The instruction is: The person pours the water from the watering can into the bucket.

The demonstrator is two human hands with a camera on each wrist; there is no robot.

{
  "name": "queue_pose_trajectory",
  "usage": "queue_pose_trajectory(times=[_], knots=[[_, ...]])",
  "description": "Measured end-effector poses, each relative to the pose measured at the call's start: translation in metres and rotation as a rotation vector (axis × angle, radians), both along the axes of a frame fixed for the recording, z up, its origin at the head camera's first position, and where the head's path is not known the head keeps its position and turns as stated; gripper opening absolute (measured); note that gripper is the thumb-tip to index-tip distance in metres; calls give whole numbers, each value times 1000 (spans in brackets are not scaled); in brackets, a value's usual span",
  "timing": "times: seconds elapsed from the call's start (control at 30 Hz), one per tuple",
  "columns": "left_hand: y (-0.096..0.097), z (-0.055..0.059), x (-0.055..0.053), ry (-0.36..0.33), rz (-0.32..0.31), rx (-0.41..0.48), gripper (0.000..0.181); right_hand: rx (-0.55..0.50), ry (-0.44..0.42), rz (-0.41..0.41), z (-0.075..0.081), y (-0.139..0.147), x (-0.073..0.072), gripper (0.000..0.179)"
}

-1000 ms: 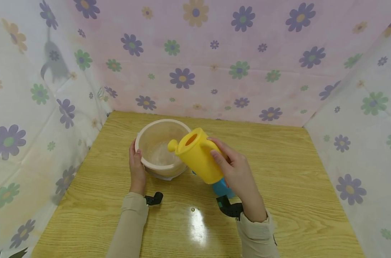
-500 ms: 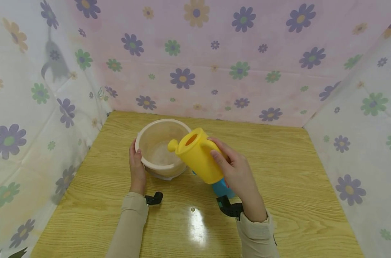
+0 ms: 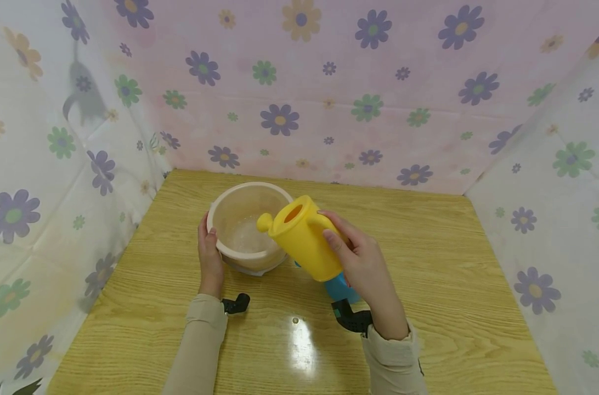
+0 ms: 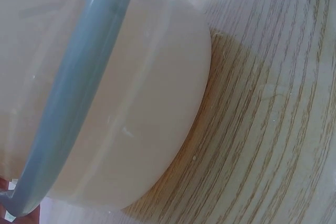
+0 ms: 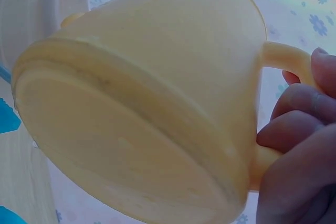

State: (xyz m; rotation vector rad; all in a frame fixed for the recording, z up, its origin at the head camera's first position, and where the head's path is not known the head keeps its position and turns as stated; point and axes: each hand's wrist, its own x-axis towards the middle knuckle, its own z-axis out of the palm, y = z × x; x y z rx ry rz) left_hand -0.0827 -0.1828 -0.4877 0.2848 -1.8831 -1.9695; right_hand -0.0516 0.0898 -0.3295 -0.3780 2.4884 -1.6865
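Note:
My right hand (image 3: 361,260) grips the handle of a yellow watering can (image 3: 306,241), fingers curled through it, as the right wrist view also shows. The can tilts left, its round spout head over the inside of a cream bucket (image 3: 245,256). On the bucket's left side my left hand (image 3: 212,260) holds the rim and wall, thumb over the edge. The left wrist view has the bucket's wall with a grey-blue handle (image 4: 73,87) hanging against it; most of that hand is out of that view. Shallow clear liquid seems to lie in the bucket.
A blue object (image 3: 341,288) stands on the wooden table (image 3: 428,307), partly hidden beneath the watering can and right hand. Flower-patterned cloth walls (image 3: 299,142) close off the back and both sides. Dark green leaf tips (image 3: 28,387) show at the bottom left corner.
Both hands, the watering can and the bucket stay in place. Only the light ripples on the bucket's bottom look different.

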Motion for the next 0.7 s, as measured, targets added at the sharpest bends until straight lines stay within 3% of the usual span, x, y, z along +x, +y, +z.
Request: queue_pose_trajectory(times=[0.53, 0.7], knots=[[-3, -6, -3, -16, 4, -15, 50, 6, 7, -3, 3, -2, 1, 34], [-9, -22, -9, -15, 3, 10, 48, 23, -1, -5, 2, -2, 1, 35]])
